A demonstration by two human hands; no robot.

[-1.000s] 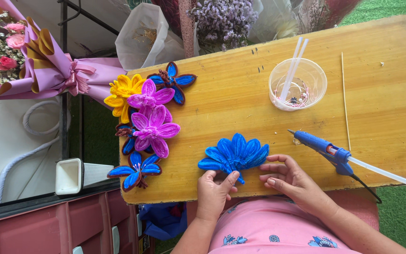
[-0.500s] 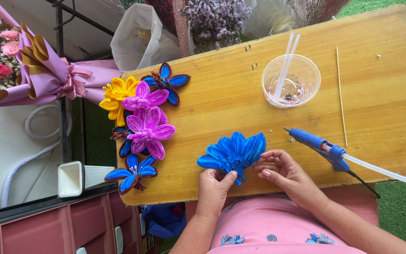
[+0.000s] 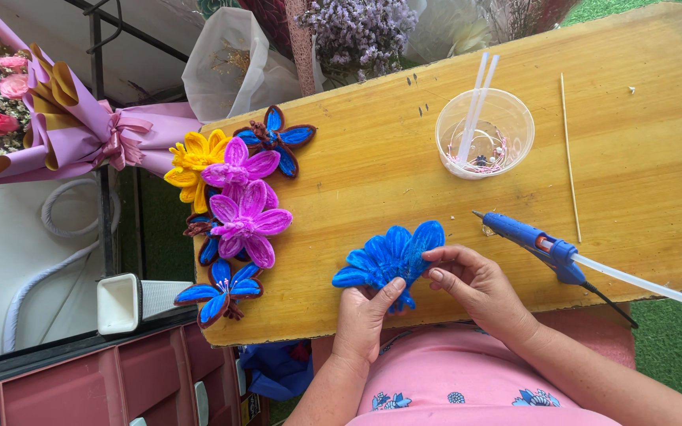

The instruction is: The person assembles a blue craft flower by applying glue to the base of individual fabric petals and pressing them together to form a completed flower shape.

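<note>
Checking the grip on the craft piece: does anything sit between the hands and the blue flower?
No. Left hand and right hand both touch the blue flower directly; the glue gun lies apart, to the right.

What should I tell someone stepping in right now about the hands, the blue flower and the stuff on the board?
Left hand: holds the blue flower from below, thumb on its lower petals.
Right hand: fingertips pinch the flower's right side.
The flower sits at the near edge of the yellow wooden board.
Blue glue gun lies just right of the hands; the clear cup with sticks and a thin skewer lie beyond.
Done: finished yellow, magenta and blue flowers piled at the board's left end.
Left: the blue flower is in hand, not with the pile.
</note>
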